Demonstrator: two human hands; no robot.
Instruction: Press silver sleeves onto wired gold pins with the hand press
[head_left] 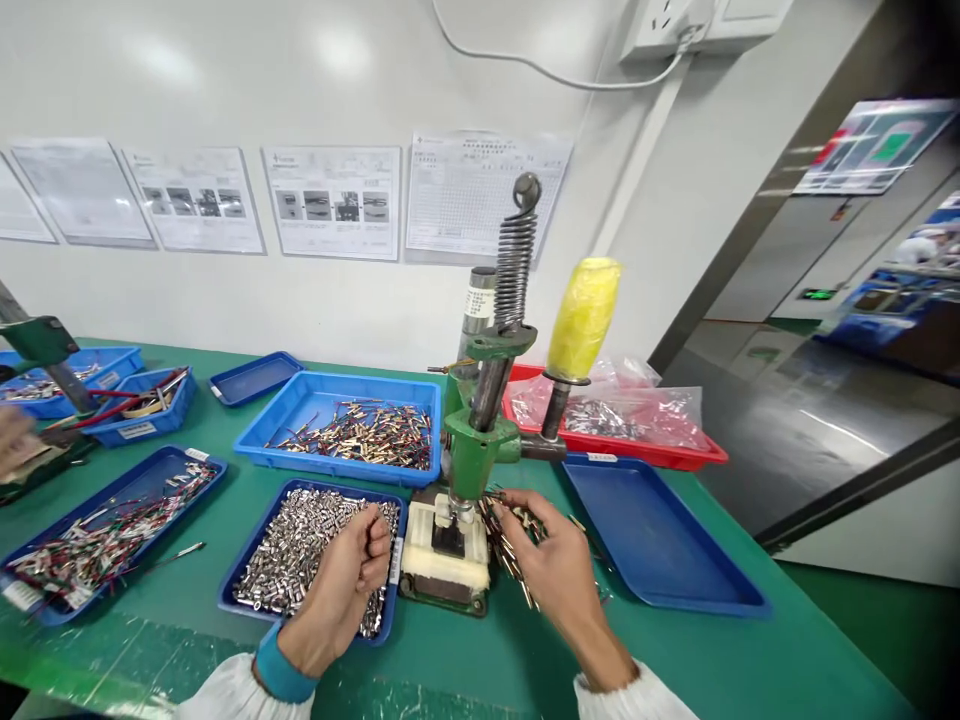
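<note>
Remotely, I see slim wires just right of the press, most long axes slanting, copper-coloured ends angled toward my side. My right hand bends over them, grip unclear; my left hand curls above the metal-sleeve tray, contents hidden.

Single head-worn view, close above green bench, facing forward and down.

Looks like a factory assembly workshop, judging by the green metal hand press with a coiled spring, shallow blue plastic trays heaped with tiny metal parts, green-topped workbench and white printed sheets with photo rows on the pale wall.
</note>
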